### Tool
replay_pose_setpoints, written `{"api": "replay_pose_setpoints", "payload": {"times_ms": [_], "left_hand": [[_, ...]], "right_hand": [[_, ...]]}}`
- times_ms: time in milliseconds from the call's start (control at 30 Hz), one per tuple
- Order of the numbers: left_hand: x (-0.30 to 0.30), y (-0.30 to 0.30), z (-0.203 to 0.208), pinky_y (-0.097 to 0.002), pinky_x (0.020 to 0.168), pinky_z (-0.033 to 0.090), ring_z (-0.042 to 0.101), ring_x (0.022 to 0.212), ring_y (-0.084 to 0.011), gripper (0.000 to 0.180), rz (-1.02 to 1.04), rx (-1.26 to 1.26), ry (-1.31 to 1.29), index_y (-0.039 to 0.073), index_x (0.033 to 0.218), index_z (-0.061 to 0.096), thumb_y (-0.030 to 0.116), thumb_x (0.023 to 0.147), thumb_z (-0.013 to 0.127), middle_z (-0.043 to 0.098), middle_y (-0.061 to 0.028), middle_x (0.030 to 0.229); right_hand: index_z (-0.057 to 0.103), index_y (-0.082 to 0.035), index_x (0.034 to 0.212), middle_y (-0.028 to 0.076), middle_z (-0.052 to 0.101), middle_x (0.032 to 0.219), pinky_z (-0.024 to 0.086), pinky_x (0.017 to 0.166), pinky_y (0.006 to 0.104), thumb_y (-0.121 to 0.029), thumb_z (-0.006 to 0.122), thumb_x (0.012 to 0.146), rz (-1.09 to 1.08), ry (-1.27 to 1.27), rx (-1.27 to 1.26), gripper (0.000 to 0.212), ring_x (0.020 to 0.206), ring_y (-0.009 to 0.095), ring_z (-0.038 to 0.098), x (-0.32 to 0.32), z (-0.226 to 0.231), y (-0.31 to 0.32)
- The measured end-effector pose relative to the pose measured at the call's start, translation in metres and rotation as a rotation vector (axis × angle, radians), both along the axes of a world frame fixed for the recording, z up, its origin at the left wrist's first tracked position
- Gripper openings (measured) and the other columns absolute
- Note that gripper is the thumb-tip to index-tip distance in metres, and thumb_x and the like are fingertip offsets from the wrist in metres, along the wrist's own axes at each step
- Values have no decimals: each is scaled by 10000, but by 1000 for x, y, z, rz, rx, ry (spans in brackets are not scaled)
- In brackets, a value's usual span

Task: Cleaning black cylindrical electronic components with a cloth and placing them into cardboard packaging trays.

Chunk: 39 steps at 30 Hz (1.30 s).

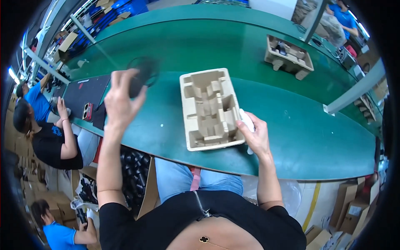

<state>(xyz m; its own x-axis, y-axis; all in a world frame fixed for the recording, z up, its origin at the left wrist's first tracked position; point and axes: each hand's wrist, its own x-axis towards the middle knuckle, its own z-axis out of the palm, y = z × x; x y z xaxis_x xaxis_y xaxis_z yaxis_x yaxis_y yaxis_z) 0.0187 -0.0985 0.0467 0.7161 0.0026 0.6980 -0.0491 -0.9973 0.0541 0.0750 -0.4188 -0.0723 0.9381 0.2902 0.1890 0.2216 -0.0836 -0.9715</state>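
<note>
A beige moulded pulp tray (pixel 189 109) with shaped hollows stands on the green worktop in front of me, and nothing lies in its hollows. To the left of it, my left hand (pixel 121 102) is raised above the worktop. Its fingers are closed around a black rounded object (pixel 139 81) with a thin looped outline, too smeared by motion to name. My right hand (pixel 257 135) is at the tray's lower right side, gripping a small white object (pixel 247 120) between thumb and fingers. Most of that white object is covered by the hand.
A second pulp tray (pixel 287 62) holding a black item rests farther right on the green belt (pixel 183 46). Metal posts rise at both sides. A box of black parts (pixel 135 173) stands below the table's left edge. Co-workers sit at the left beside a dark mat (pixel 85 93).
</note>
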Motion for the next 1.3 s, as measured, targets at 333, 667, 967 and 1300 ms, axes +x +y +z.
{"api": "replay_pose_setpoints", "payload": {"times_ms": [333, 667, 967, 1300], "left_hand": [[-15, -127, -27, -364, 584, 526, 627, 769, -286, 425, -276, 24, 253, 169, 1105, 583, 217, 713, 740, 530, -139, 1055], [2, -72, -80, -301, 802, 481, 599, 916, -175, 454, -80, -1165, 569, 3, 1170, 496, 203, 819, 704, 607, -118, 1021], [243, -33, -140, -281, 568, 465, 586, 693, -128, 197, -283, -1458, -336, 37, 888, 618, 148, 785, 743, 626, -29, 802], [364, -196, -141, -431, 575, 543, 618, 782, -311, 355, -520, -2197, 31, 70, 1194, 466, 115, 851, 544, 580, -159, 1036]], "right_hand": [[625, 32, 1086, 6, 617, 789, 421, 622, 211, -208, 651, 857, 53, 65, -27, 333, 713, 55, 508, -5, 1, 13], [619, 36, 1108, 44, 648, 839, 460, 664, 222, -160, 630, 874, -13, -99, 79, 305, 750, 70, 568, 2, -12, 19], [603, 42, 1121, 69, 656, 867, 461, 639, 224, -132, 593, 907, -245, 81, 197, 276, 729, 80, 595, -10, -9, -32], [619, 4, 1049, 61, 620, 774, 413, 593, 244, -266, 556, 937, -295, 2, -107, 299, 665, 98, 538, -2, -46, -6]]}}
